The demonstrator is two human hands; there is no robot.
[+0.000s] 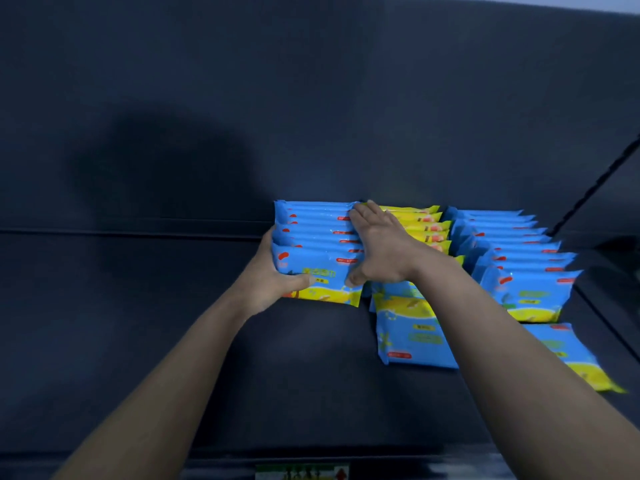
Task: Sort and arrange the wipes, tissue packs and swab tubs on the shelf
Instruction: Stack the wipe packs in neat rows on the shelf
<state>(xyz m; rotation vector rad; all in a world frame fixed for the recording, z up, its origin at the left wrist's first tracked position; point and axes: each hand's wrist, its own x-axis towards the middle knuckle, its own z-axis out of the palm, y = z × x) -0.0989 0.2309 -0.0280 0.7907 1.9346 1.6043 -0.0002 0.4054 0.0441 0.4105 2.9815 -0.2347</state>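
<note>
Left hand (273, 282): wraps the blue wipes row (318, 237) at its left, thumb on the front pack.
Right hand (377, 247): fingers flat, pressing the right ends.
Row: upright on the shelf (173, 341), touching the yellow packs (426, 226).
Tip: squeeze evenly, ends flush.

Retail shop interior. A dark shelf (173, 341) with a matching back panel (311, 98) carries identical blue-and-yellow wipe packs (318, 237) standing in front-facing rows, many of one product. A printed label (301, 472) sits along the shelf's front edge, and a slotted bracket (595, 188) slopes at the right, as on store display shelving.
</note>
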